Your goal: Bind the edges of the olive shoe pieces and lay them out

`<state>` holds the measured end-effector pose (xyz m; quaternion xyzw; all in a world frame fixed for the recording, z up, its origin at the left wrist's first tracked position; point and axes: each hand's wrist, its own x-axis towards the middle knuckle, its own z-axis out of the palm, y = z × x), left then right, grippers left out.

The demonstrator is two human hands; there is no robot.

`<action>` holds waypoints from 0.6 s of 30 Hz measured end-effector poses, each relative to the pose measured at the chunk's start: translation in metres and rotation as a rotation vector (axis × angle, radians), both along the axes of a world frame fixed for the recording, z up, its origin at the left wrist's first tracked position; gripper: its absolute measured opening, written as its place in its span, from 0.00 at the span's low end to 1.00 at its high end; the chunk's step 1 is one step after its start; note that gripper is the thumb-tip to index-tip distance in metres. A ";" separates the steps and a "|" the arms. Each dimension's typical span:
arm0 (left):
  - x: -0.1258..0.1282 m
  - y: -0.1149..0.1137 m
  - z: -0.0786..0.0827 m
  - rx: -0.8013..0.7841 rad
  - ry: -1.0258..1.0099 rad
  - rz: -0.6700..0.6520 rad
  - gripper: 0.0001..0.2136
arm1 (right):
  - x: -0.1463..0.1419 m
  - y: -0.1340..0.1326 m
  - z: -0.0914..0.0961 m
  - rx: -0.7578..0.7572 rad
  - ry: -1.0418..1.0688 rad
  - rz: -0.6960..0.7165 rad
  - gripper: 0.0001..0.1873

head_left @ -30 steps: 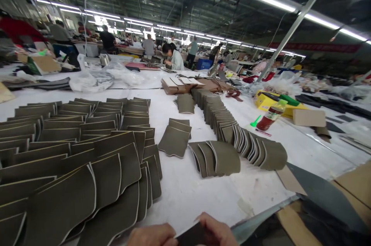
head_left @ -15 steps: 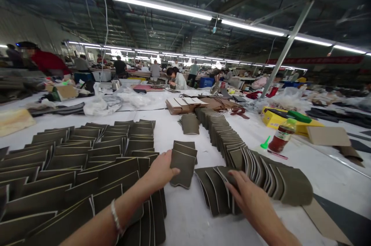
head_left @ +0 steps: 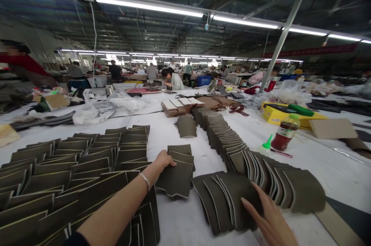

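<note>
My left hand (head_left: pixel 165 160), with a pale bracelet at the wrist, pinches the upper left edge of a dark olive padded panel (head_left: pixel 175 180). That panel overlaps a couple of similar pieces just behind it. To the right, a fanned group of olive panels with pale edges (head_left: pixel 223 199) leans over the table. My right hand (head_left: pixel 268 209) curls round the right side of its front piece, thumb on the face and fingers at the edge; the fingertips are partly hidden. A long curved row of matching panels (head_left: pixel 226 138) runs back behind this group.
Several overlapping rows of olive panels (head_left: pixel 87 165) cover the left side of the white table (head_left: pixel 203 157). A small pile (head_left: pixel 187 127) and brown pieces (head_left: pixel 176 107) lie ahead. On the right stand a drink bottle (head_left: pixel 285 134), a green-nozzled bottle (head_left: pixel 267 143) and a yellow box (head_left: pixel 269 116). People work farther back.
My left hand has moved slightly up and left on the panel, which sits nearer me. My right hand has shifted right and toward me, with the fanned front piece more spread out. The view has turned slightly.
</note>
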<state>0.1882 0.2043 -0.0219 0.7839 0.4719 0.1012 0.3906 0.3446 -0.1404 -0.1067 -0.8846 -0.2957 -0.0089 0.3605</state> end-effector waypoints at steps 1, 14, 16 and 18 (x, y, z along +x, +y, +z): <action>-0.002 0.002 0.003 0.006 0.001 0.010 0.13 | -0.002 0.003 0.006 0.016 0.030 -0.017 0.44; -0.035 -0.117 0.010 -0.555 -0.256 -0.097 0.22 | -0.016 0.031 0.033 0.012 0.305 0.032 0.48; -0.030 -0.139 0.001 -0.769 -0.372 -0.109 0.25 | -0.016 0.033 0.038 -0.010 0.334 0.069 0.47; -0.025 -0.152 -0.004 -0.893 -0.511 -0.084 0.30 | -0.015 0.036 0.043 -0.029 0.346 0.102 0.47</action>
